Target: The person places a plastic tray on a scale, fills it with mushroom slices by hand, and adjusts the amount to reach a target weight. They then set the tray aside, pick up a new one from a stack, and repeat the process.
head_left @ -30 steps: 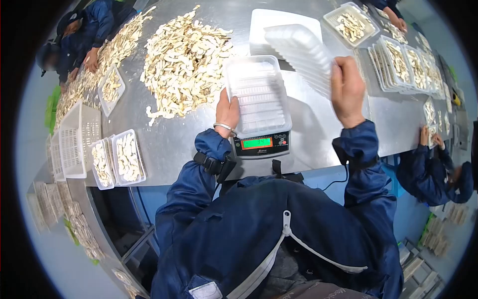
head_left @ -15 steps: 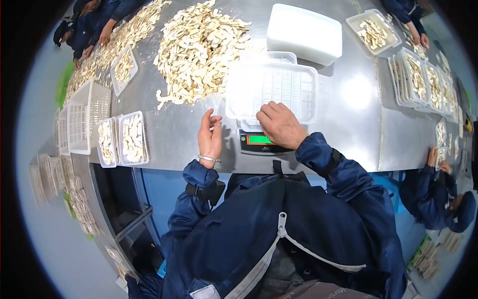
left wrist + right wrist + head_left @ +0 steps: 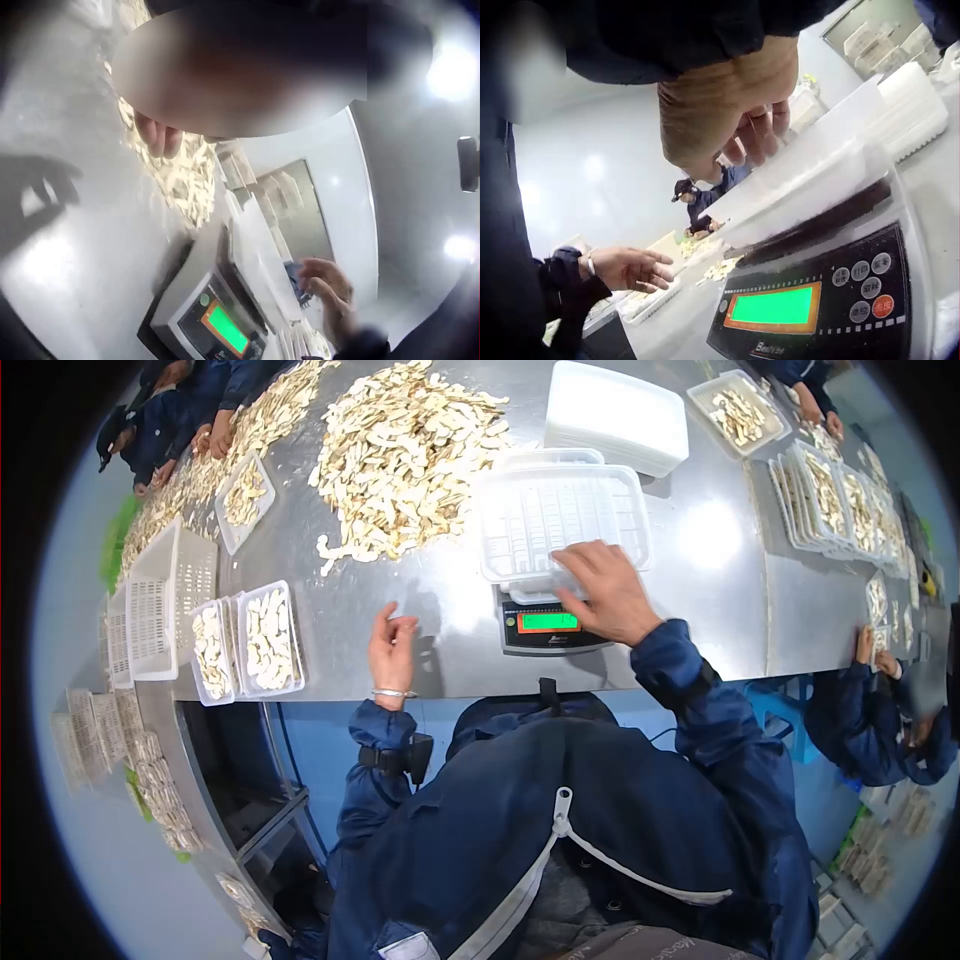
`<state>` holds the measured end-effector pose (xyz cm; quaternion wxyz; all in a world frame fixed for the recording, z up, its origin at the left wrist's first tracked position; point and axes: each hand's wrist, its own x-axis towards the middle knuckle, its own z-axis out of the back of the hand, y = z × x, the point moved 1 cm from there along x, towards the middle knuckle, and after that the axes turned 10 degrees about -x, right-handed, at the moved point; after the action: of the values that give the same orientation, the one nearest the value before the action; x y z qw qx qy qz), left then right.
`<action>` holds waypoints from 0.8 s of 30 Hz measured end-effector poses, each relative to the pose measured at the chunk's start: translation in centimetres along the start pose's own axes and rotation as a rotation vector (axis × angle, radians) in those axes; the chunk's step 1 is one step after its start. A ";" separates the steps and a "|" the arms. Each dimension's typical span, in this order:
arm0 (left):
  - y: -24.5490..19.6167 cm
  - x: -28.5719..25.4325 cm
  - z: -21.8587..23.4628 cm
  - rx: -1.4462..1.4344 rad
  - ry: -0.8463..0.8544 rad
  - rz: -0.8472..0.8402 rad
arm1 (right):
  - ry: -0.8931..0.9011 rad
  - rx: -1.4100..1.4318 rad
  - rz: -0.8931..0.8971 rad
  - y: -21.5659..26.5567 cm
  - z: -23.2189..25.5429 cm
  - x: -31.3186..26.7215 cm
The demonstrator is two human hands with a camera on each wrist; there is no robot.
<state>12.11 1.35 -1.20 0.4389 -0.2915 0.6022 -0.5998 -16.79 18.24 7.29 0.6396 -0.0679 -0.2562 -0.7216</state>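
Observation:
A clear plastic tray (image 3: 560,510) lies crosswise over another tray (image 3: 548,456), both on a digital scale (image 3: 530,642) with a lit green display. My right hand (image 3: 612,595) hovers over the tray's near right edge, fingers loosely bent and thumb toward the display. The right wrist view shows that hand (image 3: 731,112) above the tray with nothing in its grasp. To the left of the scale, my left hand (image 3: 392,652) hangs over the steel table with relaxed fingers and holds nothing. A bracelet circles its wrist.
Behind the trays is a heap of sliced pale pieces (image 3: 410,460), with a white tray stack (image 3: 615,420) to its right. Filled trays (image 3: 268,640) and a white basket (image 3: 190,600) stand left; more filled trays (image 3: 825,500) stand right. Other people work around the table.
The lifted stack of clear trays has left my right hand; one tray now lies crosswise on the scale. My left hand has let go of the tray there and drawn away left.

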 end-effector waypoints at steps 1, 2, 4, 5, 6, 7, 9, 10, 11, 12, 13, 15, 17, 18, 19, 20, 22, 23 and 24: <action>0.8 0.2 1.8 0.005 -0.041 -0.014 | -0.083 0.013 -0.043 0.3 0.8 -0.3; 1.9 0.4 4.0 0.012 -0.082 -0.024 | -0.157 0.028 -0.162 -0.5 1.1 -1.4; 3.7 0.2 8.5 -0.005 -0.162 0.053 | -0.248 0.125 -0.508 -3.2 1.4 -4.6; 4.4 -0.2 10.9 -0.029 -0.201 0.135 | -0.269 0.205 -0.731 -4.6 1.3 -6.5; 4.9 -0.6 12.9 -0.054 -0.239 0.217 | -0.198 0.286 -0.816 -6.0 -0.1 -8.9; 5.4 -0.9 14.4 -0.059 -0.265 0.268 | -0.126 0.366 -0.896 -7.5 -2.3 -11.7; 6.3 -1.6 17.1 -0.064 -0.317 0.373 | 0.058 0.499 -0.997 -7.6 -6.3 -15.4; 7.1 -1.8 18.3 -0.094 -0.334 0.396 | 0.059 0.632 -1.086 -5.8 -6.5 -14.9; 8.2 -2.1 19.5 -0.125 -0.354 0.419 | 0.061 0.766 -1.172 -4.0 -6.8 -14.1; 8.7 -2.3 20.2 -0.154 -0.376 0.440 | 0.026 0.840 -1.187 -3.2 -7.1 -13.5; 9.1 -2.3 20.9 -0.174 -0.407 0.456 | -0.007 0.850 -1.187 -3.0 -7.6 -13.1; 9.9 -2.6 22.1 -0.214 -0.472 0.486 | -0.073 0.870 -1.184 -2.9 -8.4 -12.5; 11.4 -2.7 24.1 -0.221 -0.496 0.499 | -0.067 0.853 -1.152 -3.5 -9.1 -12.8; 11.6 -2.8 24.6 -0.225 -0.509 0.505 | -0.058 0.842 -1.154 -3.5 -9.0 -12.6; 11.9 -3.0 25.0 -0.230 -0.514 0.505 | -0.048 0.829 -1.156 -3.5 -8.8 -12.5; 12.3 -3.2 25.4 -0.235 -0.520 0.505 | -0.058 0.839 -1.133 -3.9 -9.2 -12.9; 12.6 -3.5 26.0 -0.238 -0.533 0.509 | -0.042 0.830 -1.148 -4.0 -9.0 -13.0; 12.7 -3.6 26.1 -0.238 -0.539 0.512 | -0.035 0.827 -1.156 -4.0 -9.0 -13.1; 12.8 -3.7 26.3 -0.237 -0.545 0.515 | -0.035 0.834 -1.154 -4.0 -9.0 -13.1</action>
<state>39.07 -6.27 -10.33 0.6822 -0.3279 0.5822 -0.2968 -16.30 25.95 -7.09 0.1242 0.3175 -0.5164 -0.7856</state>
